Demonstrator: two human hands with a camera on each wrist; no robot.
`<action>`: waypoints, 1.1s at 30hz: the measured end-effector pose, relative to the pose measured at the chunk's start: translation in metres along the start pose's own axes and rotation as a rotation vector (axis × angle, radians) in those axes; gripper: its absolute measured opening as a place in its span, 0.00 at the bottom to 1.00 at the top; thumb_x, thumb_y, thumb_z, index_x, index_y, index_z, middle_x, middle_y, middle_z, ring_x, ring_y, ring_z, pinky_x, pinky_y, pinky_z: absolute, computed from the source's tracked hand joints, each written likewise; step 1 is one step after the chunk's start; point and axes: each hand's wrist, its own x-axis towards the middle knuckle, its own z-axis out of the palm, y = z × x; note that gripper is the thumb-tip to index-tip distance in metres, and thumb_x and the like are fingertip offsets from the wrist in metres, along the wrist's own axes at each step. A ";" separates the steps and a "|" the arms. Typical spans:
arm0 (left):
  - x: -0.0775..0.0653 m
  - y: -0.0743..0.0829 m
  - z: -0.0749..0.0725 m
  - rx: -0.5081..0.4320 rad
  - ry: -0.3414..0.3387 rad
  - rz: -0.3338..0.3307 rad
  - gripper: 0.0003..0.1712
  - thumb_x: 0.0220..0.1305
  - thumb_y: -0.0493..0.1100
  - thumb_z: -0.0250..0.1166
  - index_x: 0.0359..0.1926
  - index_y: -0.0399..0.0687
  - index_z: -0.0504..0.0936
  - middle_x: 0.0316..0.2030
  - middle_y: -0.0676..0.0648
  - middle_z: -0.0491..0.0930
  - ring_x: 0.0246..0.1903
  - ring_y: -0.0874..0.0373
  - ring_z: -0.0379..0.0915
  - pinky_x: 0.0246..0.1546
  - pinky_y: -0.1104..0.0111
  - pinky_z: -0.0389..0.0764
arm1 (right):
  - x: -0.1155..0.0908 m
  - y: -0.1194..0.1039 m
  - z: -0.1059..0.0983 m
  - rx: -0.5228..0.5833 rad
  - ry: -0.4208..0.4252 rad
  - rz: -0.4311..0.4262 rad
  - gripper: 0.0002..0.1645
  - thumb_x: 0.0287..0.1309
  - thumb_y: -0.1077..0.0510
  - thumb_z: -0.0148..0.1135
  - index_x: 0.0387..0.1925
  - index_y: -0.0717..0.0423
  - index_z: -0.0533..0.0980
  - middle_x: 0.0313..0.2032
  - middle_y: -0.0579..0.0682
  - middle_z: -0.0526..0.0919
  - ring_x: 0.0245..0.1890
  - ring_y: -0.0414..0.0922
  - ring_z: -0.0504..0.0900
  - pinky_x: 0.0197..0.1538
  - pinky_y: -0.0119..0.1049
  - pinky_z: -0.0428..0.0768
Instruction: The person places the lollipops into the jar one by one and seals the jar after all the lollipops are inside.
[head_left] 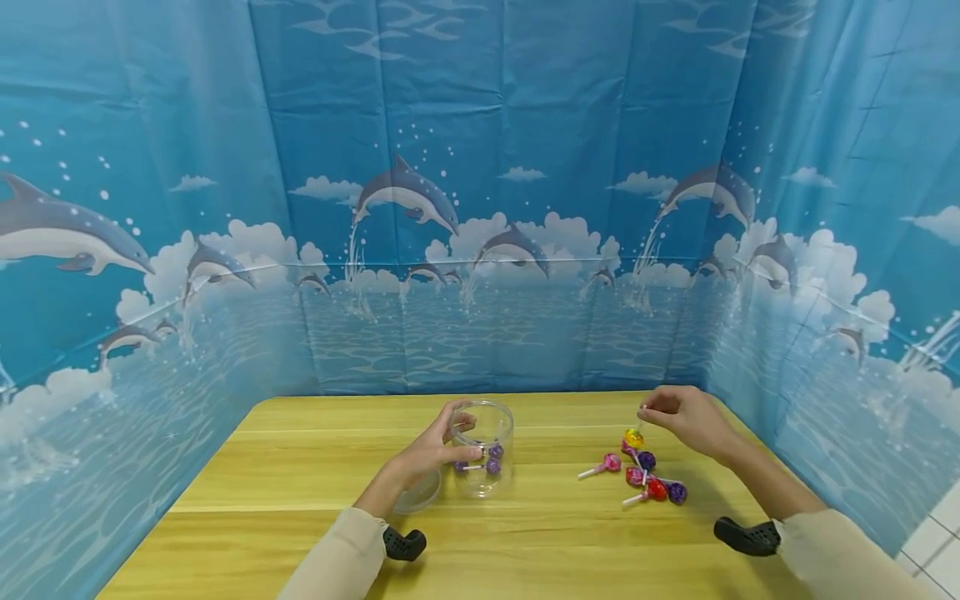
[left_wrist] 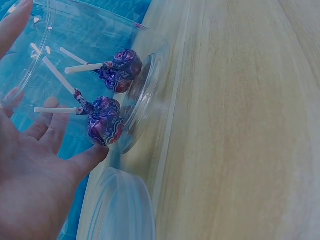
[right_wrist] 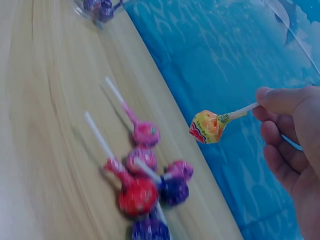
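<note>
My left hand [head_left: 438,443] holds a clear jar [head_left: 486,487] around its side, thumb at the front and fingers behind. The jar stands open at the top. Inside it lie several purple-wrapped lollipops [left_wrist: 106,120] with white sticks. Over on the right, my right hand [head_left: 688,417] pinches the white stick of a yellow-wrapped lollipop [right_wrist: 207,127] between thumb and fingertips, its candy end hanging down. Below that lollipop is a loose pile: a red lollipop [right_wrist: 138,196], a pink lollipop [right_wrist: 146,134], and several other pink and purple ones.
A round clear lid [head_left: 420,493] lies on the wooden table [head_left: 525,542], just left of the jar and under my left forearm. A blue dolphin-print curtain [head_left: 480,333] rises behind the table's back edge and along both sides.
</note>
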 end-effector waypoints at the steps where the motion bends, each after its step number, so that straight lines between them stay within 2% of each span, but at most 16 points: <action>1: 0.000 0.000 0.000 0.001 0.001 0.000 0.51 0.70 0.49 0.69 0.82 0.52 0.47 0.74 0.38 0.58 0.75 0.40 0.53 0.69 0.39 0.59 | 0.002 -0.003 0.002 0.012 -0.003 -0.003 0.09 0.71 0.53 0.67 0.42 0.55 0.84 0.36 0.45 0.87 0.40 0.46 0.86 0.42 0.45 0.82; 6: 0.001 -0.002 0.000 0.006 -0.001 -0.002 0.51 0.70 0.50 0.69 0.82 0.53 0.47 0.73 0.41 0.59 0.75 0.41 0.53 0.68 0.40 0.60 | 0.013 -0.015 0.011 0.068 -0.010 -0.003 0.11 0.71 0.53 0.67 0.43 0.58 0.83 0.37 0.46 0.87 0.39 0.45 0.86 0.44 0.47 0.83; 16: 0.002 -0.004 0.000 0.008 -0.008 0.008 0.50 0.70 0.50 0.69 0.82 0.55 0.49 0.75 0.36 0.56 0.75 0.41 0.53 0.68 0.39 0.61 | 0.028 -0.030 0.021 0.180 -0.034 0.007 0.13 0.71 0.54 0.66 0.45 0.61 0.82 0.40 0.50 0.87 0.43 0.49 0.85 0.46 0.46 0.82; 22: 0.000 -0.002 -0.001 0.007 0.017 0.000 0.50 0.70 0.48 0.69 0.82 0.54 0.49 0.74 0.36 0.57 0.74 0.39 0.53 0.68 0.39 0.61 | 0.044 -0.040 0.030 0.224 -0.062 0.000 0.14 0.72 0.54 0.65 0.45 0.63 0.82 0.39 0.50 0.86 0.43 0.49 0.84 0.50 0.48 0.81; 28: 0.000 -0.003 -0.002 0.013 0.006 0.002 0.52 0.70 0.50 0.70 0.82 0.52 0.47 0.75 0.34 0.55 0.75 0.39 0.53 0.68 0.38 0.60 | 0.060 -0.057 0.037 0.255 -0.062 -0.028 0.12 0.72 0.55 0.65 0.44 0.62 0.82 0.39 0.54 0.87 0.42 0.48 0.85 0.48 0.47 0.81; 33: 0.002 -0.005 -0.001 0.005 -0.004 0.007 0.52 0.70 0.52 0.70 0.82 0.55 0.47 0.75 0.36 0.56 0.75 0.42 0.53 0.68 0.40 0.61 | 0.072 -0.071 0.042 0.301 -0.050 -0.036 0.11 0.72 0.56 0.65 0.44 0.61 0.82 0.41 0.54 0.87 0.43 0.48 0.85 0.48 0.44 0.81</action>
